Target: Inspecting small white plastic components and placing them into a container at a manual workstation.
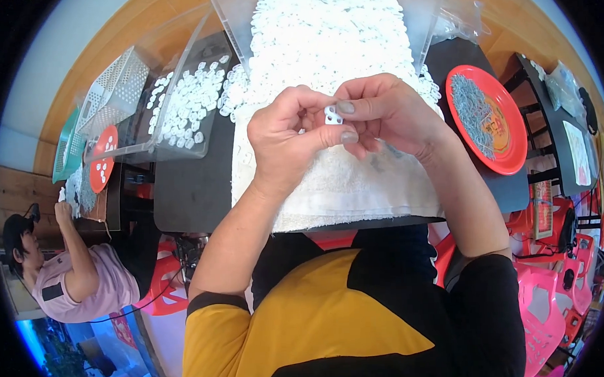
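Observation:
Above the white towel (pixel 355 196), I pinch a small white plastic piece (pixel 333 115) with dark round holes between the fingers of both hands. My left hand (pixel 279 133) is closed on its lower left side, the thumb lying just under it. From the right, my right hand (pixel 389 109) grips it with the thumb at its upper edge. Fingers hide part of the piece. Directly beyond my hands spreads a large heap of similar white pieces (pixel 330 38), inside and in front of a clear bin. Thin grey metal pins (pixel 469 109) lie on a red plate (pixel 518 131) to the right.
On the left, a clear plastic bin (pixel 171 152) holds more white pieces on the dark table (pixel 192 199). Past it stand a white perforated basket (pixel 115 82) and a smaller red plate (pixel 103 159). A co-worker (pixel 92 279) sits there. Pink chairs (pixel 537 293) stand at right.

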### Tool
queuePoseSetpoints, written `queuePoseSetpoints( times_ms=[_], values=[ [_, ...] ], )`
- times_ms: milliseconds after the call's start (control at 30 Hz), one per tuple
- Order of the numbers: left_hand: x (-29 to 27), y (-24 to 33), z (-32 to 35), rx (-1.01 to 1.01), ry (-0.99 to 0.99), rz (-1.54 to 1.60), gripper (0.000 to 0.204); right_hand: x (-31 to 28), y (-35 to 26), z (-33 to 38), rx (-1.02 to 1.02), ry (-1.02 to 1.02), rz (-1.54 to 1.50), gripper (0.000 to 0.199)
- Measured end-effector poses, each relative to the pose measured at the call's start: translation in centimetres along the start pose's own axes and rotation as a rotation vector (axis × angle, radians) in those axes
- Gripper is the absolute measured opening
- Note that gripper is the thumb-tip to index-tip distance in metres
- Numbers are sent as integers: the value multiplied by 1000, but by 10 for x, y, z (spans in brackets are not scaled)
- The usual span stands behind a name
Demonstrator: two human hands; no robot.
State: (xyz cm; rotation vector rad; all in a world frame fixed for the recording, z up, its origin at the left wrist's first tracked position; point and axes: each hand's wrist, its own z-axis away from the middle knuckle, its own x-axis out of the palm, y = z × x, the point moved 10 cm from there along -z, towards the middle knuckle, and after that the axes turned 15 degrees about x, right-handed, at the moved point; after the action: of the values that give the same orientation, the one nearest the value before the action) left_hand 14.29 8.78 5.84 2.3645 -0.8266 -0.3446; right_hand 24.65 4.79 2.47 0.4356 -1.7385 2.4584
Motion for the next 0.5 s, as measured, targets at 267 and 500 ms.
queuePoseSetpoints(
  times_ms=[267,500],
  values=[
    [7,9,-1,3,-10,162,21,5,1,2,14,-11,0,13],
    [4,3,5,-18,9,197,25,9,6,3,29,-5,-111,11]
  ],
)
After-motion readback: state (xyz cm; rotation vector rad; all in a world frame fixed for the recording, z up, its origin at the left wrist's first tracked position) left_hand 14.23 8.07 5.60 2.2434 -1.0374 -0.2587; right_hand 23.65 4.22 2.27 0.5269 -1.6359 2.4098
